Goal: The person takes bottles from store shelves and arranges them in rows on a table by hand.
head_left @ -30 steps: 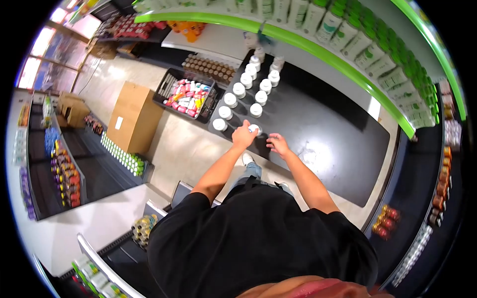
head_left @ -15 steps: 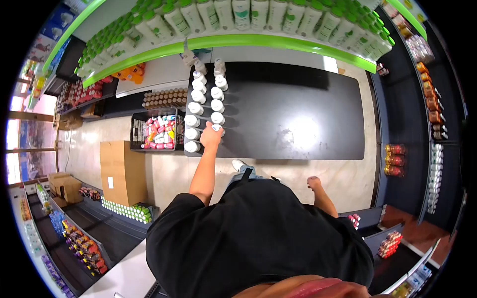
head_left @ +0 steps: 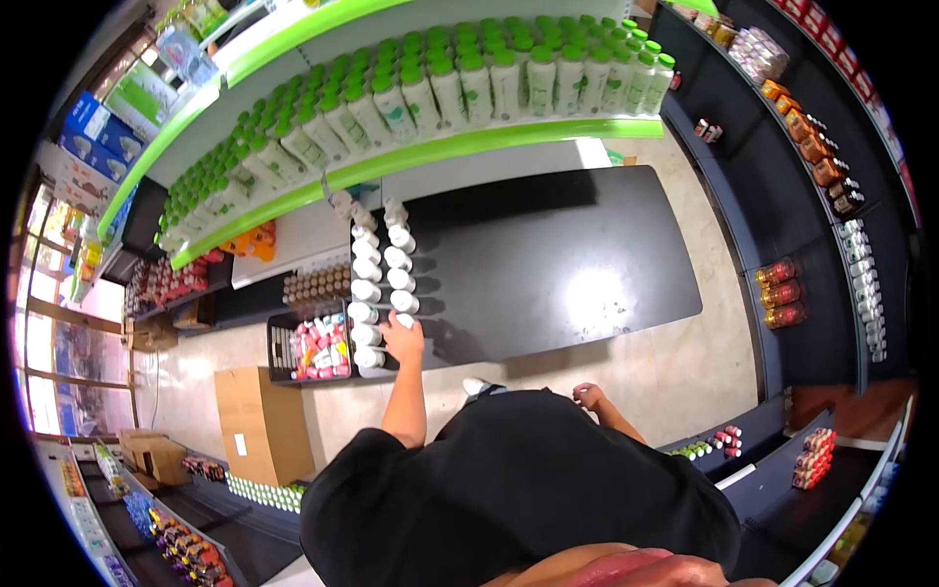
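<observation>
My left hand is closed around the upper part of a white bottle at the near end of the right-hand row; the hand hides most of it. Two rows of similar white bottles stand on the left end of the black table; close beside my left hand is the left row's nearest bottle. My right hand hangs off the table's front edge near my body, its fingers loosely bent and apart, with nothing visible in it.
A green-edged shelf packed with green-capped bottles rises behind the table. Left of the table are a black crate of mixed small bottles and a tall cardboard box. Stocked dark shelves line the right side.
The view has tilted and shifted, so the table appears lower and slanted. My left hand stays at the near end of the right row. My right hand has come a little closer to my body.
</observation>
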A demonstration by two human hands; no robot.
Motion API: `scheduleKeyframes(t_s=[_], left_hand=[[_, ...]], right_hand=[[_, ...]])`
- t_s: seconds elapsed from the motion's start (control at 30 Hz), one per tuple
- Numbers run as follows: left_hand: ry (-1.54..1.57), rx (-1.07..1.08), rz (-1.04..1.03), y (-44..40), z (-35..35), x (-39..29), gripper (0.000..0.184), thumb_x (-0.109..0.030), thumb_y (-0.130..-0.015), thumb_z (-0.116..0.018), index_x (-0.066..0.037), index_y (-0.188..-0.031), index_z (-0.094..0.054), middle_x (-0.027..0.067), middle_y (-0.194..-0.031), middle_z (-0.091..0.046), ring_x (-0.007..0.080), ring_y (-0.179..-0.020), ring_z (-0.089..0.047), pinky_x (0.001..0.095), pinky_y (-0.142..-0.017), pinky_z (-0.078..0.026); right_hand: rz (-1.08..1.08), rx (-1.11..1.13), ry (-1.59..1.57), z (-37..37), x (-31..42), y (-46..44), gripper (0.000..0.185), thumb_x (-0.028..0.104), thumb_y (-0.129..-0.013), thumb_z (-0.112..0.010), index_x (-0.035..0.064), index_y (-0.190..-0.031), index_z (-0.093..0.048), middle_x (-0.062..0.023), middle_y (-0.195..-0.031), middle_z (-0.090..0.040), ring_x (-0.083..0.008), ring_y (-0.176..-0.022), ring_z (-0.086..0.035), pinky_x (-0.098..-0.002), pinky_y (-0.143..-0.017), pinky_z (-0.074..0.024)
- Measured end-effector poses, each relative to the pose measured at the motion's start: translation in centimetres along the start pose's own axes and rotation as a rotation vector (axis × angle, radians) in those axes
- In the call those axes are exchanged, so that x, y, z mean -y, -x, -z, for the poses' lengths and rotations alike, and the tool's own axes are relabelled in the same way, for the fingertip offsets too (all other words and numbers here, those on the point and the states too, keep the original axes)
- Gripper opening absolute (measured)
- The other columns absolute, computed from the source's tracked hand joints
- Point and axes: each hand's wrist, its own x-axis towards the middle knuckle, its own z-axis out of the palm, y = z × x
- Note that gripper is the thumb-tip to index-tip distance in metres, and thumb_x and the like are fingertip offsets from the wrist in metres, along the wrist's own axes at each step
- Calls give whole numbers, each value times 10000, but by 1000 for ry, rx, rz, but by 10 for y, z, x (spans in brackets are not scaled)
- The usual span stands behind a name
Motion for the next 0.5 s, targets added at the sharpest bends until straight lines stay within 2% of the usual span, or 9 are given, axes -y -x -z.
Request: scheduleKeyframes(t_s=[0.1, 0.17, 0.23, 0.27, 0.3, 0.37, 0.4, 0.47, 0.5], left_hand=[[44, -82, -123, 26, -4, -3, 549, -253, -779, -667, -106, -1285, -514, 185, -1201, -467, 377, -1081, -536, 521, -856, -445], [87, -118, -341, 48, -13, -7, 415, -189, -778, -641, -105, -1178, -569, 147, -1010, -548, 347, -990, -574, 454, -812, -465], [302, 250, -459, 64, -40, 5, 279, -148, -786, -629, -98, -1058, -592, 116, -858, -617, 298, -865, -624, 399, -746, -492], [328, 412, -440, 79, -57, 10, 281, -128, -787, -642, -117, -1066, -606, 97, -740, -589, 264, -706, -612, 385, -669, -498], [318, 625, -470, 92, -72, 17, 258, -184, -815, -639, -111, -1060, -604, 133, -819, -673, 298, -806, -657, 411, -739, -514], [190, 1072, -531, 116, -140, 52, 293, -271, -851, -619, -103, -1089, -648, 145, -879, -682, 306, -870, -659, 407, -813, -524], [-47, 1332, -391, 139, -130, 37, 333, -326, -884, -591, -97, -1115, -660, 138, -1059, -684, 287, -1039, -631, 384, -936, -483], [361, 1430, -431, 165, -141, 35, 454, -442, -888, -592, -128, -1211, -650, 184, -1248, -625, 250, -1207, -570, 369, -1072, -389], [201, 1267, -474, 177, -143, 19, 496, -482, -876, -607, -144, -1238, -647, 231, -1265, -606, 242, -1235, -560, 364, -1107, -366]], right_hand=[[107, -19, -76, 13, 28, -2, 213, 141, -790, -652, 11, -959, -643, -91, -794, -667, -183, -667, -635, -328, -614, -567], [144, -50, -55, 29, 21, -23, 286, 171, -825, -637, -9, -1046, -619, -124, -863, -679, -213, -693, -658, -320, -586, -551], [162, -94, -65, 45, 11, -26, 290, 181, -829, -634, -9, -1048, -618, -124, -861, -679, -215, -687, -658, -323, -579, -551], [148, -117, -56, 54, 11, -19, 284, 181, -830, -632, -4, -1046, -620, -123, -854, -677, -214, -685, -656, -326, -576, -554], [133, -141, -48, 63, 10, -12, 278, 180, -832, -630, 0, -1043, -623, -121, -847, -676, -213, -683, -655, -329, -572, -556], [43, -180, -90, 76, 4, 8, 261, 168, -829, -631, 8, -1035, -628, -114, -824, -671, -210, -677, -650, -340, -572, -566], [-5, -200, -114, 82, -5, 15, 253, 162, -827, -632, 12, -1030, -631, -111, -812, -669, -208, -674, -648, -345, -572, -571], [27, -227, -140, 96, -69, -5, 233, 136, -817, -632, 38, -1028, -647, -114, -810, -678, -225, -666, -662, -363, -579, -583], [24, -247, -127, 102, -86, -2, 234, 128, -817, -627, 50, -1036, -654, -122, -826, -685, -238, -664, -672, -363, -577, -581]])
